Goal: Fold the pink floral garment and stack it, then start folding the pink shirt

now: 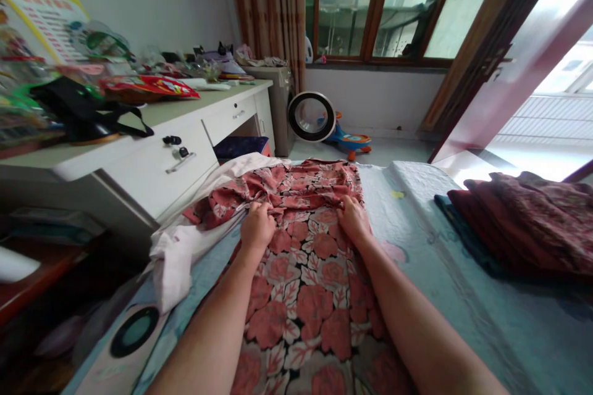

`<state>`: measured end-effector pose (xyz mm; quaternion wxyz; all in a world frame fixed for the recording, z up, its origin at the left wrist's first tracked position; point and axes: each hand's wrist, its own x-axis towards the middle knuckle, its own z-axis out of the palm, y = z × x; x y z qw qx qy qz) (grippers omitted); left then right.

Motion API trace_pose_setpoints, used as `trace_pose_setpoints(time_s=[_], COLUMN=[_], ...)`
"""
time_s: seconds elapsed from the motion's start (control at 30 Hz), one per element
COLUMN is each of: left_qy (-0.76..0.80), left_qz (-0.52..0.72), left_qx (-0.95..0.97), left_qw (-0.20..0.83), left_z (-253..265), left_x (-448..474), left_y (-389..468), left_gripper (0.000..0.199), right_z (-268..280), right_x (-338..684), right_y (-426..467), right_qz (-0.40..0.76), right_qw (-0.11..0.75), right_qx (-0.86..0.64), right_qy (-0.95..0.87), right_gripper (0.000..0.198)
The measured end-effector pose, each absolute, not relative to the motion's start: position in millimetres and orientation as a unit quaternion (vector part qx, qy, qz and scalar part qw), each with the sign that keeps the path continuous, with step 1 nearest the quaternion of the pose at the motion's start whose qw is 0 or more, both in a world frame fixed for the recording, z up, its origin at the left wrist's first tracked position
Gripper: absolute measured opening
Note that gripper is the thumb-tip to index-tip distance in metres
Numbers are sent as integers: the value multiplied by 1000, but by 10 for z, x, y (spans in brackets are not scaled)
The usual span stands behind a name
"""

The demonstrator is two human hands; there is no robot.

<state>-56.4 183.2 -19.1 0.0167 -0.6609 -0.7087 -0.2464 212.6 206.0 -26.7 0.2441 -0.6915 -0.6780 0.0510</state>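
Observation:
A red floral garment with leaf patterns lies lengthwise on the bed, its lower part running toward me. My left hand pinches the cloth near its far left side, by a bunched part that looks like a sleeve. On the far right side, my right hand grips the same cloth with its fingers curled in. A fold of fabric is raised between the two hands. Beneath and left of the garment is a crumpled white cloth. The fingertips are partly hidden in the fabric.
Folded dark red clothes are stacked at the right on the light blue bed sheet. A white desk with clutter stands along the left. Beyond the bed are a front-loading washer with its door ajar and a blue ride-on toy.

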Motion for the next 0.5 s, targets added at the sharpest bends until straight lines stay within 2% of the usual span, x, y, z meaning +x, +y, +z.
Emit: trace_pose_setpoints(time_s=[0.2, 0.37, 0.5], left_qy=[-666, -607, -554], left_qz=[-374, -458, -493], left_qx=[-645, -646, -668], left_qw=[19, 68, 74], left_z=[-164, -65, 13], left_x=[-687, -737, -723], left_y=[1937, 1904, 1849], left_gripper=[21, 19, 6], right_z=[-382, -435, -473], right_x=[2196, 2244, 2271], right_y=[2103, 2162, 2189], right_qz=[51, 49, 49], right_qw=[251, 275, 297], right_qx=[-683, -674, -672], right_qy=[-684, -684, -676], right_gripper=[33, 27, 24])
